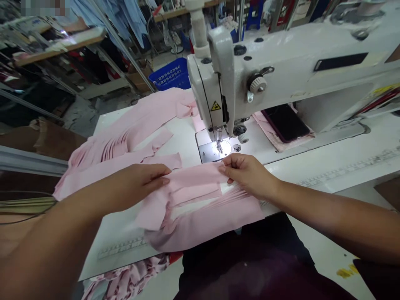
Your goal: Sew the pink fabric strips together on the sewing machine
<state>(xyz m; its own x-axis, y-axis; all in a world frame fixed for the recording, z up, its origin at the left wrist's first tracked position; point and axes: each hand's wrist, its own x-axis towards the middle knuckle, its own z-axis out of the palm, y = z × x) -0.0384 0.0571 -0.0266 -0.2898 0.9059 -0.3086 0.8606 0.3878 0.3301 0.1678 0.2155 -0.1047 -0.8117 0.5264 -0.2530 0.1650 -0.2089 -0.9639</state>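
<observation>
Between my two hands a pink fabric strip is stretched, just in front of the sewing machine's lit needle plate. My left hand pinches its left end between thumb and fingers. At the other end, my right hand grips the edge with bent fingers, close to the presser foot. Beneath and nearer my lap lies a stack of pink fabric pieces, its left end folded over. More pink pieces spread in overlapping layers on the left of the table.
The white sewing machine spans the right side. A dark phone rests on pink cloth under its arm. Behind the table stands a blue basket. Printed rulers run along the table's front edge, with bunched pink fabric below.
</observation>
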